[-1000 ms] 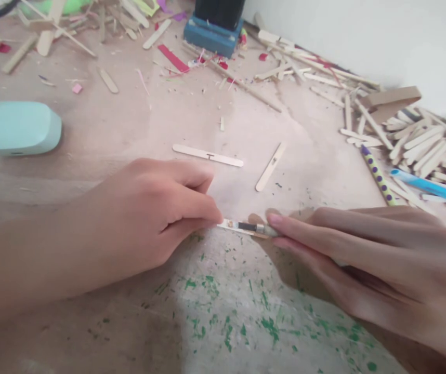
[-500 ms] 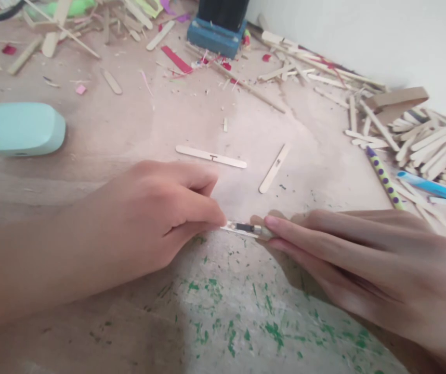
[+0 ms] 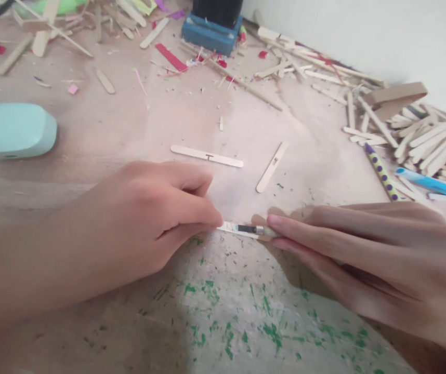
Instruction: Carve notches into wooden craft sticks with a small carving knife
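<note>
My left hand (image 3: 160, 213) is closed, thumb and fingers pinching the end of a pale craft stick (image 3: 242, 235) just over the tabletop. In my right hand (image 3: 363, 254) the fingers are pressed together on a craft knife (image 3: 260, 230) with a metal collar and a dark blade. The blade lies along the stick, pointing toward my left fingertips. Most of the knife's handle is hidden by my fingers. Beyond my hands lie a craft stick with a dark T-shaped mark (image 3: 207, 156) and a shorter-looking marked stick (image 3: 272, 167), tilted.
A pale turquoise case (image 3: 14, 130) sits at the left. Heaped craft sticks (image 3: 429, 140) lie at the right beside a dotted pen (image 3: 381, 171) and a blue-and-white pen (image 3: 433, 183). A blue-based black object (image 3: 212, 34) stands at the back. Scraps litter the table; green flecks mark its front.
The whole view has shifted slightly, with things sitting a little further left. The knife blade and stick keep nearly the same position between my hands, and both grips stay the same.
</note>
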`<state>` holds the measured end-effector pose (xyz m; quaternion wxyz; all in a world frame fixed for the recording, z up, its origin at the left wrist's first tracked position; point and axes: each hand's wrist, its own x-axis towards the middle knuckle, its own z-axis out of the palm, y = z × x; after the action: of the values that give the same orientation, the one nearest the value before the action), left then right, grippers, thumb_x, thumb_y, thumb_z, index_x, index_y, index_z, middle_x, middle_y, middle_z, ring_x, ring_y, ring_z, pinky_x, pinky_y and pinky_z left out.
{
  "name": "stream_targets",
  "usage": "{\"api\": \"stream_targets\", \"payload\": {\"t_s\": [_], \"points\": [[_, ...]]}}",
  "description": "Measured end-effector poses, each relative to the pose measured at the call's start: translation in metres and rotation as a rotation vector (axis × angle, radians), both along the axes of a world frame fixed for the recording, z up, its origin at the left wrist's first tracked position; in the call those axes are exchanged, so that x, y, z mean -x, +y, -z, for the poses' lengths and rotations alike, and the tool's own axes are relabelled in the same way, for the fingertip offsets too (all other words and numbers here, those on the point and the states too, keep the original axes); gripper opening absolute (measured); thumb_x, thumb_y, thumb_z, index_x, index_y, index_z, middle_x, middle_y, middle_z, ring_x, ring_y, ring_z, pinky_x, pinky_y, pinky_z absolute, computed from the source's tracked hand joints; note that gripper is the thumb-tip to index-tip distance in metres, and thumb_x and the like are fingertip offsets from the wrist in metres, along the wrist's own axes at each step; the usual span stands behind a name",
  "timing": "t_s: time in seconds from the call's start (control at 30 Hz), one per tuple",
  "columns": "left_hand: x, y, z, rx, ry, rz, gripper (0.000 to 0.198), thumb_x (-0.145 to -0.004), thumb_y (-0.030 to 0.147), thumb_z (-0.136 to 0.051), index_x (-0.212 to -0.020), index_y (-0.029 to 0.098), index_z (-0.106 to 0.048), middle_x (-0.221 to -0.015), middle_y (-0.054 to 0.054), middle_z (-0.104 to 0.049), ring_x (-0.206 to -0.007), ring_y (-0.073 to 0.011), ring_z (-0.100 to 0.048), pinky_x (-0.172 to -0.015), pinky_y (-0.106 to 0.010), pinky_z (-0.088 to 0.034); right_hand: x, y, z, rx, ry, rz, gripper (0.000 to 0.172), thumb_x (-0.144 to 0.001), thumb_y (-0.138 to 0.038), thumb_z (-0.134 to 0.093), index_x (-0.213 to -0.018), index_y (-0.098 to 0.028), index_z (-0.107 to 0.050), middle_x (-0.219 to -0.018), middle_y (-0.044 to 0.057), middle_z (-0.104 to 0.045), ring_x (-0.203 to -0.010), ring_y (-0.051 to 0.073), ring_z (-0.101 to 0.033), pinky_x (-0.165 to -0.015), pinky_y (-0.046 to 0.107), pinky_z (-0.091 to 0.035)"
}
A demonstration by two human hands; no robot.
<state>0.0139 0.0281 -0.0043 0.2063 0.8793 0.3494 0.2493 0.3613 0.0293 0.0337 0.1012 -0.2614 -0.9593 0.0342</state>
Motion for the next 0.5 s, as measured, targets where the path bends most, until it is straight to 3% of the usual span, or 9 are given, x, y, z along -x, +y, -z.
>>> {"api": "stream_targets", "payload": {"t_s": [0.27, 0.4, 0.5], "points": [[0.0035, -0.0015, -0.0043, -0.013, 0.020, -0.015, 0.051, -0.123, 0.010, -0.057, -0.092, 0.026, -0.094, -0.084, 0.002, -0.071, -0.072, -0.0116, -0.066, -0.069, -0.029, -0.048, 0.0015, -0.0030, -0.0014, 0.005, 0.008, -0.013, 0.028, -0.134, -0.025, -0.076, -0.162, -0.026, -0.074, -0.094, -0.006, -0.086, -0.064, 0.012, -0.072, -0.058, 0.036, -0.053], [0.0038, -0.0036, 0.0024, -0.030, 0.023, -0.006, 0.052, -0.124, 0.009, -0.054, -0.093, 0.025, -0.093, -0.089, 0.002, -0.073, -0.077, -0.0121, -0.071, -0.073, -0.029, -0.051, -0.0030, 0.0002, -0.0006, 0.050, 0.026, -0.046, 0.031, -0.132, -0.023, -0.077, -0.162, -0.025, -0.075, -0.121, 0.003, -0.097, -0.081, 0.015, -0.087, -0.066, 0.035, -0.064], [0.0031, -0.0074, 0.0041, -0.034, 0.045, -0.019, 0.048, -0.123, 0.006, -0.054, -0.094, 0.024, -0.088, -0.099, 0.001, -0.079, -0.083, -0.0132, -0.074, -0.077, -0.030, -0.053, -0.0058, 0.0014, 0.0003, 0.093, 0.026, -0.071, 0.031, -0.132, -0.021, -0.071, -0.163, -0.023, -0.075, -0.124, 0.005, -0.097, -0.081, 0.016, -0.086, -0.066, 0.035, -0.065]]}}
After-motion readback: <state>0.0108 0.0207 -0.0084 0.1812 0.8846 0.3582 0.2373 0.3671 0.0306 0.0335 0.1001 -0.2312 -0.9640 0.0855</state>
